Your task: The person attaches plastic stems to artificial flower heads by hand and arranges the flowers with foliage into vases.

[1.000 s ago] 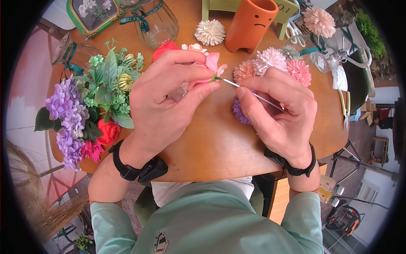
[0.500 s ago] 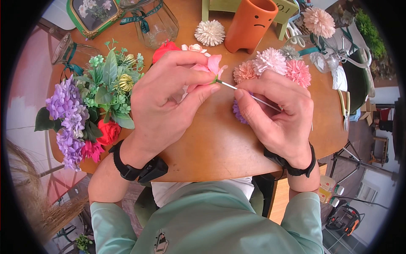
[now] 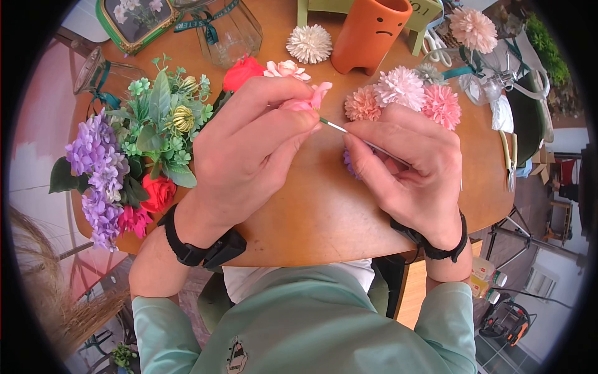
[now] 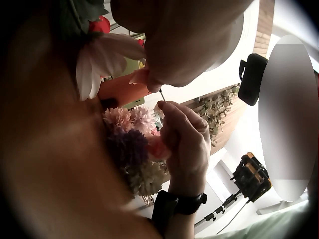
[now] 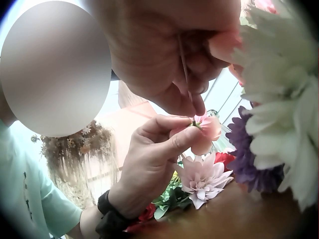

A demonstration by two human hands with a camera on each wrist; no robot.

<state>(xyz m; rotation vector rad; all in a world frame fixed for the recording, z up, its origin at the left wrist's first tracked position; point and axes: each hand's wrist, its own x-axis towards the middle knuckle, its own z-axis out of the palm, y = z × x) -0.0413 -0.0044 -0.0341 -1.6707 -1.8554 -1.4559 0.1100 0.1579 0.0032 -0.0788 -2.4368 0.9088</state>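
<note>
Between the thumb and fingers of my left hand (image 3: 246, 149), a small pink flower head (image 3: 317, 96) is pinched near its base. My right hand (image 3: 417, 156) grips a thin white stick (image 3: 336, 127), and the stick's tip meets the short green stub under the flower. The right wrist view shows the pink petals (image 5: 213, 127) beyond the fingertips and the stick (image 5: 184, 64) running back under the right palm. Below the left hand sits a pale pink dahlia-like flower (image 5: 203, 181), hidden by that hand in the head view.
Purple, green and red artificial flowers (image 3: 99, 168) lie left. Pom-pom flowers (image 3: 402, 90) stand right of centre, an orange sad-faced vase (image 3: 369, 37) behind them. Glass vases (image 3: 230, 40), a framed picture (image 3: 134, 22) and pliers (image 3: 509, 156) are around the wooden table's (image 3: 299, 224) edges.
The white stick's tip, apart from the green stub at first, now meets it. My right fingers have shifted slightly left, and the flower has turned in my left fingers.
</note>
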